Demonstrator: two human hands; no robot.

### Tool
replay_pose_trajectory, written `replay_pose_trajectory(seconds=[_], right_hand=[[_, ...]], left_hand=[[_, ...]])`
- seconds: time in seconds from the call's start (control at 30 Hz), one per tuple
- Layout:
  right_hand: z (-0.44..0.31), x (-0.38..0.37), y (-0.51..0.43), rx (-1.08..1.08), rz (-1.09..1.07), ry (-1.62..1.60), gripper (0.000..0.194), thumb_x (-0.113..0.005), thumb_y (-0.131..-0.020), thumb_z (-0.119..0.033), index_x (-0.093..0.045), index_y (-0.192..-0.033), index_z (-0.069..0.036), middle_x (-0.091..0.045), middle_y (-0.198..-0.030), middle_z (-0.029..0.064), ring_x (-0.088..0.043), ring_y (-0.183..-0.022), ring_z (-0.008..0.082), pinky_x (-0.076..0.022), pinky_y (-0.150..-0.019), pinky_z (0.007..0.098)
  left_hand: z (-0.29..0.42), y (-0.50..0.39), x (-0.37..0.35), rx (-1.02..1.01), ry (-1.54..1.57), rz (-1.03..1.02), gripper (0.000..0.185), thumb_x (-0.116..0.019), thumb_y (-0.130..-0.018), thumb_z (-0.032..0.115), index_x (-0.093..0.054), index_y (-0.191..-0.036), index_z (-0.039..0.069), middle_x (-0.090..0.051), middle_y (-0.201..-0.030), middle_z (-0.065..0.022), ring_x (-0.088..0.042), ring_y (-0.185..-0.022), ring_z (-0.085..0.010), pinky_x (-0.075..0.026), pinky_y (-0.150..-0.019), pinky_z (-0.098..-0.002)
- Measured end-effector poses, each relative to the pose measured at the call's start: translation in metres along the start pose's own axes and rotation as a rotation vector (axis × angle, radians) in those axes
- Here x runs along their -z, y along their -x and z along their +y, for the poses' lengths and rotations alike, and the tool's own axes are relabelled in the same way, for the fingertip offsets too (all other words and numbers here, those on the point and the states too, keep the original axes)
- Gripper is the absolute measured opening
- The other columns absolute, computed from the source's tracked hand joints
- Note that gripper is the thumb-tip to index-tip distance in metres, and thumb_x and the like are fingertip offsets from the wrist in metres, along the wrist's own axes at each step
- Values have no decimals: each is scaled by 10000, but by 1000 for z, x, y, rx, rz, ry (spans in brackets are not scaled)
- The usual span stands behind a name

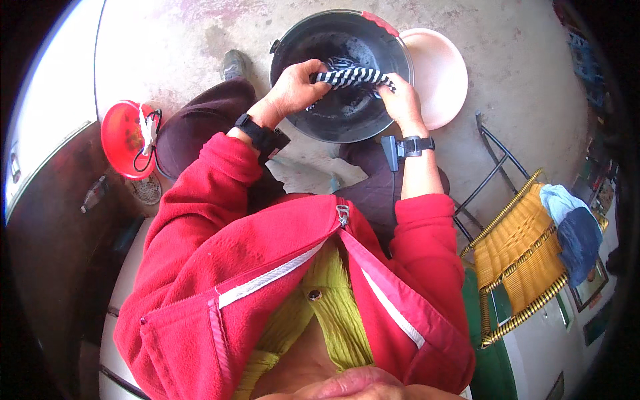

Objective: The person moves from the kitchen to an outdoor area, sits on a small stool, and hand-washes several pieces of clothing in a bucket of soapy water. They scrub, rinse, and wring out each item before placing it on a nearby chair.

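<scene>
A black-and-white striped cloth (352,76) is stretched between my two hands, bunched along its length, above a large dark round basin (345,117). My left hand (300,86) grips its left end, and my right hand (401,97) grips its right end, near the basin's right side. Loose folds of the cloth hang below and behind the held part. The basin's inside looks wet, and a red piece (380,23) covers part of its rim. Both wrists carry black straps with small devices.
A pale pink basin (442,80) lies partly behind the dark one. At the left a red basin (120,145) holds a white item with a dark cord. A yellow woven chair (520,245) with blue cloths (577,235) stands at the right. My knees flank the dark basin's near side.
</scene>
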State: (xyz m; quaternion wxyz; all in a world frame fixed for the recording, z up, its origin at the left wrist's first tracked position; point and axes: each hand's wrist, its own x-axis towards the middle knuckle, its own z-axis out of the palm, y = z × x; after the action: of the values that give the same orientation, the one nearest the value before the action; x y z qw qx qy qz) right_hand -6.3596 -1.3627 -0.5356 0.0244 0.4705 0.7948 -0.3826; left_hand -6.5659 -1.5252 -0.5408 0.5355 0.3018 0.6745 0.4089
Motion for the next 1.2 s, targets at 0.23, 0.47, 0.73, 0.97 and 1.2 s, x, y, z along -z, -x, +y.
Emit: replay_pose_trajectory(seconds=[0.23, 0.47, 0.73, 0.97, 1.2], right_hand=[[-4, -10, 9, 1, 194, -782, 211, -534, -906, -5, -635, -1090, -7, -651, -1040, 41, -607, -941, 139, -499, -830, 278], [-14, -1, 35, 67, -95, -1510, 218, -453, -959, -39, -596, -1123, -58, -589, -1201, 137, -561, -1142, 261, -441, -1025, 423], [-64, 43, 62, -19, -24, -1474, 170, -437, -884, 15, -567, -986, -24, -576, -946, 67, -582, -852, 163, -498, -825, 315], [-77, 62, 64, 197, -301, -1412, 136, -471, -842, 0, -575, -930, 5, -605, -973, 86, -599, -926, 182, -501, -878, 327], [-66, 65, 45, 6, 9, -1294, 270, -477, -822, 27, -614, -1054, 41, -633, -1057, 119, -620, -944, 177, -507, -862, 295]], left_hand=[[-14, 0, -16, -336, -465, -80, 263, -708, -719, 196, -608, -876, 12, -628, -806, -202, -618, -827, -399, -491, -737, -456], [-30, 13, -45, -302, -272, -204, 316, -655, -764, 174, -619, -1044, 34, -638, -931, -166, -619, -945, -344, -494, -852, -426], [-24, -6, -31, -148, 76, 66, 428, -593, -857, 27, -505, -1275, 59, -616, -1011, -63, -608, -865, -135, -510, -820, -293], [-14, -24, -30, -431, -158, 198, 567, -709, -824, 181, -523, -1354, 108, -503, -1345, -190, -475, -1278, -345, -413, -1049, -404], [-13, -20, -15, -181, -27, 330, 220, -634, -875, 178, -654, -1013, 8, -672, -806, -119, -638, -766, -158, -510, -711, -313]])
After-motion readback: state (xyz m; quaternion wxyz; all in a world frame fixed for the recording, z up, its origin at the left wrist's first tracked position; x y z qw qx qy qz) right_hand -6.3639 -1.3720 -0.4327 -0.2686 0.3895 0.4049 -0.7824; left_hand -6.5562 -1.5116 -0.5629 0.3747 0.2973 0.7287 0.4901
